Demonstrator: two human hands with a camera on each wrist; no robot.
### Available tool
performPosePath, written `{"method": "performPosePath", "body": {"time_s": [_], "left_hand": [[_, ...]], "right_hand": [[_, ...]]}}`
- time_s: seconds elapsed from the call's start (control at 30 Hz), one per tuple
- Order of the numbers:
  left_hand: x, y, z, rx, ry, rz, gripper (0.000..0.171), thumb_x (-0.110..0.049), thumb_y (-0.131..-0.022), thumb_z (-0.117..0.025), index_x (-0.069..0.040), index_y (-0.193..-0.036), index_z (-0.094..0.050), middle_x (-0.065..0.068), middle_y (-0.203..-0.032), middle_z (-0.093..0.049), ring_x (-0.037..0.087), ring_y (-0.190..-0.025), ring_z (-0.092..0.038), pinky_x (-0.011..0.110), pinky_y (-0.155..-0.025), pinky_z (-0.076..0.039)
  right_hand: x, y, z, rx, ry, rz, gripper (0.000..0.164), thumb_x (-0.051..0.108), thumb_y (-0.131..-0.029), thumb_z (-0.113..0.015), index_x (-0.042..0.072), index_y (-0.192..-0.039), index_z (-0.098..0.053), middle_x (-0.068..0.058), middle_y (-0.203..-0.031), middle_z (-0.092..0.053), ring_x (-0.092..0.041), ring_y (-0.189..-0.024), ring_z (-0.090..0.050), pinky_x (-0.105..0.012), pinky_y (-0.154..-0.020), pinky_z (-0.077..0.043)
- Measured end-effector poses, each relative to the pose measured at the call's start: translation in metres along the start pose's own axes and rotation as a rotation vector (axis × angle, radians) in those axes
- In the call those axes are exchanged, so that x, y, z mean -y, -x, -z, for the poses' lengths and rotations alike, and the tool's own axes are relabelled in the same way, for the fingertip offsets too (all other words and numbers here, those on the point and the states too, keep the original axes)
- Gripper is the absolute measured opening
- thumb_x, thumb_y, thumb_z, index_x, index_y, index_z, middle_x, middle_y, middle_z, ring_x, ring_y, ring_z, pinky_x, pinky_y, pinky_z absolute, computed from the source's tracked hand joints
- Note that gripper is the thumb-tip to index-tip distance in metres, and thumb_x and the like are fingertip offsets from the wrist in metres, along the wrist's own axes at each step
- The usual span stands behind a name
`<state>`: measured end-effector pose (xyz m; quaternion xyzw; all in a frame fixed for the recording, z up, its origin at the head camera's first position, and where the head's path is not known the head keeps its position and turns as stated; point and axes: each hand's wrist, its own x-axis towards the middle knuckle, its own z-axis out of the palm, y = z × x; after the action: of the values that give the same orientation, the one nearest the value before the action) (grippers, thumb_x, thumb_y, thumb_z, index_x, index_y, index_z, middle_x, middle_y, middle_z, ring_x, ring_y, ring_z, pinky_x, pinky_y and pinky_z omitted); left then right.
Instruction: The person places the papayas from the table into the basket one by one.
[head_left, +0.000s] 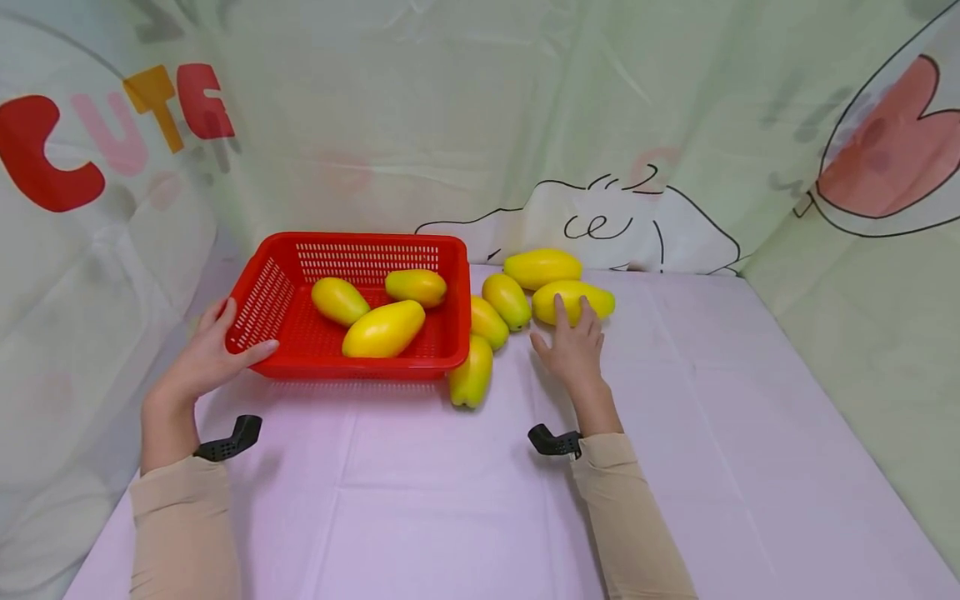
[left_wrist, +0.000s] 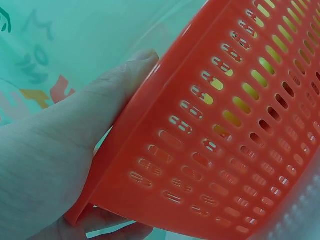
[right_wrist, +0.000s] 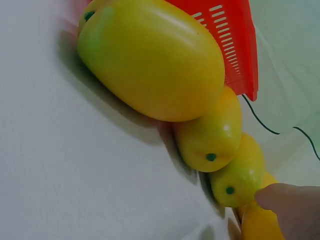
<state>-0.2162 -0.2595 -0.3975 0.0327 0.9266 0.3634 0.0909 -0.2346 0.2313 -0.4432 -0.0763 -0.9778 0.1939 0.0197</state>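
A red plastic basket (head_left: 352, 368) holds three yellow mangoes, one of them a large mango (head_left: 384, 330) near the front wall. My left hand (head_left: 206, 354) grips the basket's left end at the rim; the left wrist view has the slotted wall (left_wrist: 200, 150) up close. To the right, my right hand (head_left: 576, 350) reaches over a mango (head_left: 596, 298), its fingers spread and their tips on or just above the fruit. The thumb stands apart from that mango. In the right wrist view, only a fingertip (right_wrist: 287, 205) shows beside the mangoes.
Several loose mangoes lie along the basket's right side, among them a greenish-yellow mango (head_left: 471, 375) at the front and a mango (head_left: 542, 268) at the back. A pale lilac cloth (head_left: 420, 517) covers the table. Printed curtains (head_left: 450, 108) hang behind and at both sides.
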Motion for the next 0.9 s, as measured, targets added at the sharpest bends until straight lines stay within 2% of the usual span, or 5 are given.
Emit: {"method": "performPosePath", "body": {"time_s": [0.23, 0.37, 0.5, 0.67, 0.9], "left_hand": [[0.0012, -0.0001, -0.0007, -0.003, -0.004, -0.001, 0.107, -0.057, -0.086, -0.057, -0.009, -0.15, 0.014, 0.021, -0.157, 0.015, 0.05, -0.138, -0.007, 0.066, -0.097, -0.039], [0.0017, -0.0005, -0.0007, -0.004, 0.0, -0.002, 0.107, -0.057, -0.086, -0.058, -0.009, -0.15, 0.014, 0.02, -0.157, 0.015, 0.05, -0.138, -0.007, 0.066, -0.098, -0.038], [0.0023, -0.0013, -0.0006, -0.004, -0.001, -0.009, 0.107, -0.057, -0.086, -0.058, -0.009, -0.15, 0.013, 0.02, -0.157, 0.015, 0.049, -0.139, -0.008, 0.066, -0.098, -0.038], [0.0026, -0.0015, -0.0006, -0.002, -0.004, -0.008, 0.107, -0.057, -0.086, -0.058, -0.009, -0.15, 0.014, 0.019, -0.157, 0.015, 0.049, -0.139, -0.007, 0.066, -0.098, -0.038], [0.0027, -0.0012, -0.0006, -0.004, -0.006, -0.009, 0.107, -0.057, -0.086, -0.057, -0.009, -0.15, 0.014, 0.02, -0.157, 0.015, 0.05, -0.139, -0.008, 0.066, -0.098, -0.038]], "right_hand": [[-0.0051, -0.0019, -0.0029, -0.084, -0.04, -0.018, 0.074, 0.033, -0.092, -0.056, 0.02, -0.153, -0.016, -0.026, -0.152, 0.005, -0.048, -0.139, -0.003, -0.059, -0.116, -0.012], [-0.0067, -0.0027, -0.0048, -0.178, -0.037, 0.03, 0.065, 0.029, -0.091, -0.06, 0.014, -0.147, -0.031, -0.021, -0.156, 0.006, -0.044, -0.144, 0.002, -0.059, -0.117, -0.01], [-0.0071, -0.0053, -0.0057, -0.246, -0.02, 0.092, 0.055, 0.024, -0.09, -0.06, 0.006, -0.139, -0.041, -0.018, -0.159, -0.007, -0.04, -0.147, -0.003, -0.062, -0.115, -0.012], [-0.0062, -0.0072, -0.0083, -0.244, -0.023, 0.089, 0.056, 0.024, -0.09, -0.06, 0.006, -0.139, -0.04, -0.023, -0.153, -0.016, -0.042, -0.143, -0.015, -0.059, -0.115, -0.02], [-0.0043, -0.003, -0.0071, -0.212, -0.054, 0.014, 0.068, 0.033, -0.091, -0.061, 0.016, -0.149, -0.03, -0.028, -0.148, -0.009, -0.045, -0.138, -0.01, -0.055, -0.115, -0.02]]}}
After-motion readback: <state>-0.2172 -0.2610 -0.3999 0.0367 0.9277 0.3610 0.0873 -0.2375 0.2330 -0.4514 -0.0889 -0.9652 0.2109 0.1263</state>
